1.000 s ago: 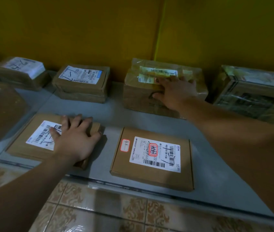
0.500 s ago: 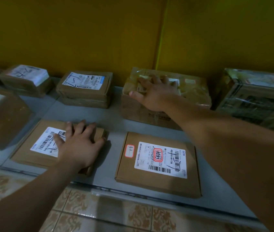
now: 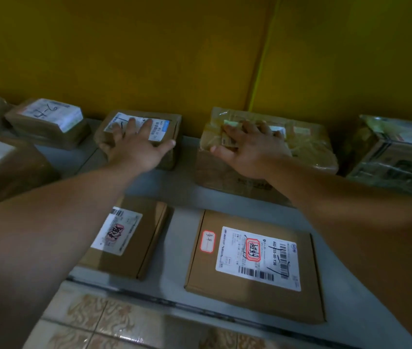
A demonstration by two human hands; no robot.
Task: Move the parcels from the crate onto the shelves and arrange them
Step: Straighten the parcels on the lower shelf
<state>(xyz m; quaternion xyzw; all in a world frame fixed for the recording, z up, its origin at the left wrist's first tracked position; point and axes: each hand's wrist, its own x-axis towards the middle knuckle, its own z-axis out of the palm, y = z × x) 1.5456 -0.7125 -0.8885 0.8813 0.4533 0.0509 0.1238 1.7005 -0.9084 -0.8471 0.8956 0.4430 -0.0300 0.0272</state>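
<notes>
Two parcels at the back of the grey shelf [image 3: 177, 230] get squared up against the yellow wall [image 3: 149, 59]. My left hand [image 3: 134, 149] lies spread flat on a small brown carton [image 3: 172, 122], fingers straight across its white label and thumb reaching to the right-hand edge. My right hand [image 3: 252, 152] presses palm-down on a bulkier tape-wrapped carton [image 3: 308, 147], fingers fanned over the top and thumb stretched out to the left. Neither hand closes round anything.

I judge the small carton light and stiff, safe to slide under a flat palm or lift by its two short sides. The taped one looks heavier. Its glossy wrap is loose and wrinkled, so a palm could slip on it; I would take it by the lower side edges, not by the film.

Nearer the front edge lie two flat cardboard mailers, one [image 3: 147, 235] partly under my left forearm, the other [image 3: 252, 265] just to its right, both label-up and apart from the back row. A film-wrapped box [image 3: 396, 157] stands at far right; a parcel with a handwritten label [image 3: 49, 119] and a large brown parcel [image 3: 1, 167] sit to the left. Patterned floor tiles [image 3: 114, 321] show below the shelf. The crate is out of view.
</notes>
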